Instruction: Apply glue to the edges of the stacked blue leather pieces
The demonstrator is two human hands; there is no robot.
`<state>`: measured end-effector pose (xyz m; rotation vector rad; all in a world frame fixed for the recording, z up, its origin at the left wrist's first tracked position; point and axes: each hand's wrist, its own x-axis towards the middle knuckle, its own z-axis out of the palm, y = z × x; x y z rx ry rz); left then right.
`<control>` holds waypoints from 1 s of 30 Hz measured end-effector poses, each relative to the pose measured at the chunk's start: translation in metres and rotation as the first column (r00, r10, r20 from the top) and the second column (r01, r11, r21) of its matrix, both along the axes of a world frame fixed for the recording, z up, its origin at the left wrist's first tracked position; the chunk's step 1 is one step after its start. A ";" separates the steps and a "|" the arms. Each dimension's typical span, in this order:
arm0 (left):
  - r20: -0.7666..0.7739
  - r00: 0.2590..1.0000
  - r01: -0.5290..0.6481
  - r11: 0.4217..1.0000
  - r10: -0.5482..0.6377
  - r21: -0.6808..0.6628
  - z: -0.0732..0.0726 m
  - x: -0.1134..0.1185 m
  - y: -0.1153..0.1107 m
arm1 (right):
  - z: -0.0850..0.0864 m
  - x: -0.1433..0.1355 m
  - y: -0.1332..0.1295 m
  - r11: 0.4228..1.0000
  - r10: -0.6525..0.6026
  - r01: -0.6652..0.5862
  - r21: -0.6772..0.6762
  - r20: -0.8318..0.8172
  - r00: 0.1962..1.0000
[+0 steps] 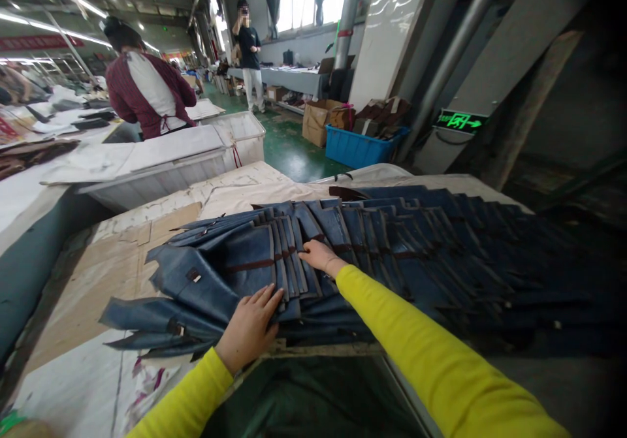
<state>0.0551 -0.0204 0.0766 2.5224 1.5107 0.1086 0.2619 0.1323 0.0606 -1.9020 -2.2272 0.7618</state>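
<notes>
Overlapping dark blue leather-like pieces (pixel 245 242) with brown strips lie in a long fanned row across the table (pixel 171 219). My left hand (pixel 252 324) rests on the near edge of the pieces at the left part of the row, fingers apart, palm down. Farther right and a little higher, my right hand (pixel 318 256) has its fingers closed at the edge of one of the overlapping pieces. Small pale tags (pixel 194 275) show on the left pieces. The fingertips of my right hand are partly hidden against the layers.
A blue crate (pixel 360 147) and a cardboard box (pixel 316 121) stand on the floor beyond the table. White bins (pixel 245 134) are at the upper left. One person (pixel 147 89) faces away there; another person (pixel 251 53) stands farther back.
</notes>
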 end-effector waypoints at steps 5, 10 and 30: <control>0.003 0.997 -0.083 0.992 0.083 0.097 0.010 0.023 0.015 | 0.016 0.000 0.012 0.978 -0.046 0.044 0.202 0.001 0.999; -0.076 0.996 -0.047 0.992 0.056 0.116 0.003 0.047 0.024 | 0.018 0.015 0.021 0.981 -0.085 0.081 0.179 0.015 0.996; -0.125 0.983 0.138 0.990 -0.135 0.017 0.013 0.037 0.016 | 0.024 0.035 -0.007 0.928 -0.210 0.198 -0.316 -0.006 0.978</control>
